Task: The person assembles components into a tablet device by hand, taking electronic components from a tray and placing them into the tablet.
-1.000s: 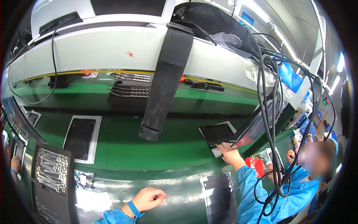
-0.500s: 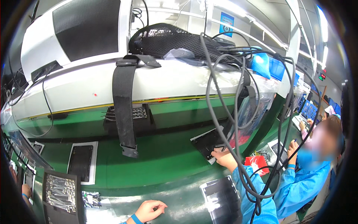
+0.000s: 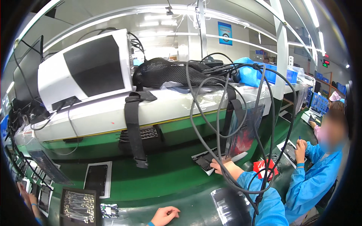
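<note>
My right hand reaches out over the green bench, its fingers closed at the near right edge of a flat black device panel. That panel lies slanted, with a white sheet showing under it; a hanging cable loop partly covers the hand. Close to the lower edge, my left hand rests with fingers curled and nothing visible in them. Between my arms lies another dark panel with a pale border, shiny with glare. Left of my left hand stands a black tray of small metal-ended cable parts.
A black panel on white sheet lies at left. Thick grey cables and a black strap hang in front of the shelf. A red bin stands right of my arm. A blue-sleeved co-worker works at right; another person's hands show at left.
The view has tilted upward, showing more ceiling, and the bench things sit lower and mostly further right. My right hand is still at the black panel; my left hand stays curled.
</note>
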`<state>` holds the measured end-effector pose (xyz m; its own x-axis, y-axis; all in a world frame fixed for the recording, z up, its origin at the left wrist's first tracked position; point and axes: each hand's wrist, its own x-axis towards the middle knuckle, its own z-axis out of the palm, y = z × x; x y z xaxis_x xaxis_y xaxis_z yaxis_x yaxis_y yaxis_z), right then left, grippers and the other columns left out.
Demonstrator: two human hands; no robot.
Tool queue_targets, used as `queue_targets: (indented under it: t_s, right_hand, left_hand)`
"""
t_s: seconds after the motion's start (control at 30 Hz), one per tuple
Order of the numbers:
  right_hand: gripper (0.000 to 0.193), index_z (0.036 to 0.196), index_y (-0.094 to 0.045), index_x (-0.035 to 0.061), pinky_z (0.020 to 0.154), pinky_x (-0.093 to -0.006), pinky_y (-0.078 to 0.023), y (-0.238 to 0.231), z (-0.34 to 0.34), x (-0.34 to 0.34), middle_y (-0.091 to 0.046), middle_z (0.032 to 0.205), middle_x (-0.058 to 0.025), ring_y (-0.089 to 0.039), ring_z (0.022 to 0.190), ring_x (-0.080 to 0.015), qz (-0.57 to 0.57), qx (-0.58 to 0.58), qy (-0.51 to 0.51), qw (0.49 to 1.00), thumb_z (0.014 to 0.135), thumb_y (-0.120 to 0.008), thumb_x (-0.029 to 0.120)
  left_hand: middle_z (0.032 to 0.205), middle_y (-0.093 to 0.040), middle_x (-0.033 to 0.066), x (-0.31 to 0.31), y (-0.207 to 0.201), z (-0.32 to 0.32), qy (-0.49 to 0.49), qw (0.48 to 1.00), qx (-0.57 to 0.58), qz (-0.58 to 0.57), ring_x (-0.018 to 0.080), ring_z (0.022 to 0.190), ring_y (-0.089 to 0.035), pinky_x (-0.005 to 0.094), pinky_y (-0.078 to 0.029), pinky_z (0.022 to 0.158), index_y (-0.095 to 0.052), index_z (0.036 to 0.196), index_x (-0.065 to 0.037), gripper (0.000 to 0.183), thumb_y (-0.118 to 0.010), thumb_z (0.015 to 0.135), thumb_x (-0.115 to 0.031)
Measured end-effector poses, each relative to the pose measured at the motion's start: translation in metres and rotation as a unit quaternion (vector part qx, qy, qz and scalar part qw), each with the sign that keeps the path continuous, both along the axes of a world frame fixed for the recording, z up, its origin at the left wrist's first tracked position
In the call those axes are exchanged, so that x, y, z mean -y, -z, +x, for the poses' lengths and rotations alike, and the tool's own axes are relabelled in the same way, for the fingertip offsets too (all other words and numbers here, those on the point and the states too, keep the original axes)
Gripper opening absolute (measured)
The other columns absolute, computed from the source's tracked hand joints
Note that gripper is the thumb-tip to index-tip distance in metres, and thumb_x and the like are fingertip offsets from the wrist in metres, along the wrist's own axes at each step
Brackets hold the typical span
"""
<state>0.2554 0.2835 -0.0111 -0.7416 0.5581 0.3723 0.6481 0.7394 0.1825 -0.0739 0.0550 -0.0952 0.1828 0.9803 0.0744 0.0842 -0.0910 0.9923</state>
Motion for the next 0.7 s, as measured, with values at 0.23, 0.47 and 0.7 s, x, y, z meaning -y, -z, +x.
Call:
queue_targets:
  t_s: [0.23,0.47,0.7]
  right_hand:
    - [0.027,0.087,-0.059,0.0153,0.062,-0.0376,-0.055,-0.030,-0.084,0.098,-0.056,0.088,-0.0011,-0.059,0.085,-0.0233,-0.022,0.001,-0.114,0.993,0.067,-0.076,0.025]
    - [0.031,0.096,-0.061,0.0140,0.066,-0.0329,-0.055,-0.032,-0.114,0.187,-0.055,0.092,-0.0004,-0.057,0.090,-0.0197,-0.073,0.004,-0.183,0.980,0.070,-0.077,0.022]
    - [0.015,0.097,-0.066,0.0071,0.069,-0.0335,-0.052,-0.048,-0.062,0.228,-0.065,0.095,-0.0037,-0.061,0.082,-0.0196,-0.149,-0.129,-0.133,0.971,0.085,-0.069,0.016]
  left_hand:
    - [0.131,-0.062,0.0129,-0.032,-0.052,0.022,-0.022,0.885,0.341,-0.317,0.0267,0.117,-0.061,0.0388,-0.046,0.104,-0.048,0.140,-0.003,0.058,-0.036,0.105,-0.047]
    - [0.119,-0.067,0.0151,-0.034,-0.022,0.018,-0.142,0.865,0.426,-0.224,0.0299,0.106,-0.067,0.0459,-0.053,0.097,-0.056,0.128,0.002,0.042,-0.041,0.102,-0.029]
    - [0.114,-0.069,0.0097,-0.006,-0.072,-0.044,-0.129,0.972,0.181,-0.077,0.0158,0.099,-0.066,0.0311,-0.053,0.089,-0.060,0.119,0.006,0.025,-0.054,0.097,-0.004]
